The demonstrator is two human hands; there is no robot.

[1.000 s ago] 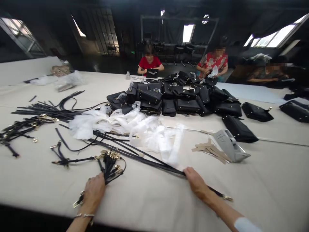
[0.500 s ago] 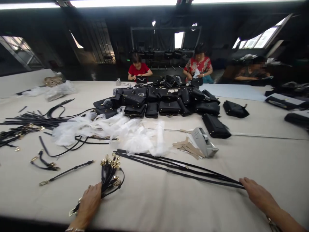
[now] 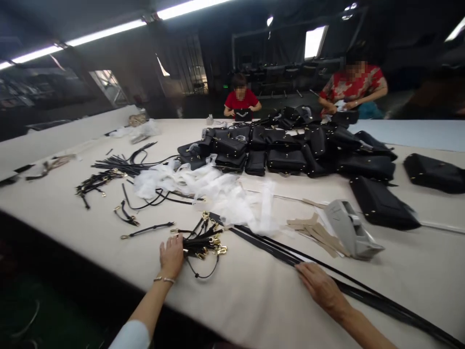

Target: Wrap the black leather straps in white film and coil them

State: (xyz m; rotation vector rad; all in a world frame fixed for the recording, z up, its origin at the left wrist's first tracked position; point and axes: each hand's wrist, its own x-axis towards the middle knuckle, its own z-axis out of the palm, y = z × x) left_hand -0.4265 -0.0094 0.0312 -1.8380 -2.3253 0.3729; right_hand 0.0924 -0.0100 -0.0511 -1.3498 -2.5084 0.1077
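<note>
My left hand (image 3: 172,256) is closed around the near-left end of a bundle of short black straps (image 3: 199,244). Their gold clasps spread out to its right, and one strap loops down toward me. My right hand (image 3: 321,287) reaches in from the lower right. Its outstretched fingertips touch the near edge of several long black straps (image 3: 269,247), which run diagonally across the table and off the lower right. The thumb is hidden. Left of the bundle lie a single short strap (image 3: 148,230) and a curved short strap with gold fittings (image 3: 126,214).
Crumpled white wrapping (image 3: 203,186) lies mid-table. Brown card strips (image 3: 316,231) and a grey tape dispenser (image 3: 352,228) sit to the right. Black bags (image 3: 286,160) are piled beyond. More black straps (image 3: 118,165) lie at the left. Two people in red (image 3: 241,99) work across the table (image 3: 254,300).
The view has swung left. The short-strap bundle has turned from pointing away to pointing right, with my left hand on it. My right hand is now farther left along the long straps.
</note>
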